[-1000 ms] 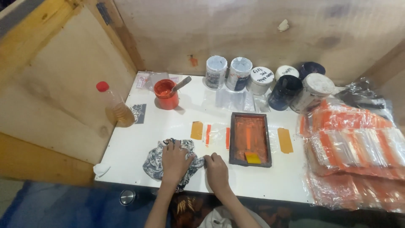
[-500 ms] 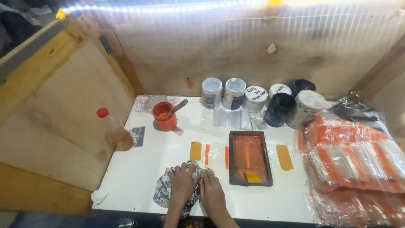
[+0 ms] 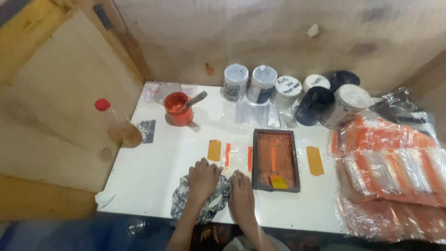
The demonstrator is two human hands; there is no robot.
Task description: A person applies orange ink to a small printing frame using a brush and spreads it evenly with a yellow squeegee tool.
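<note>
Landmark: framed screen [image 3: 275, 160], mid-table. Far left of it, a red-capped bottle [image 3: 119, 124] is stood at the table [image 3: 148, 181] edge by the wooden wall. Nearer, an orange paint cup [image 3: 179, 109] w/ stirrer is parked behind, prob. kept within reach. Just left of the screen, a patterned cloth [image 3: 200, 201] is pressed flat at the front edge under the left hand [image 3: 202, 181], palm down, fingers spread; right hand [image 3: 241, 197] is laid flat beside, fingers together, nothing clamped. Open white surface is left between cloth and bottle. Behind the screen, tubs [image 3: 288, 90] are lined up. Right of it, packet stacks [image 3: 395, 172] crowd the edge.
</note>
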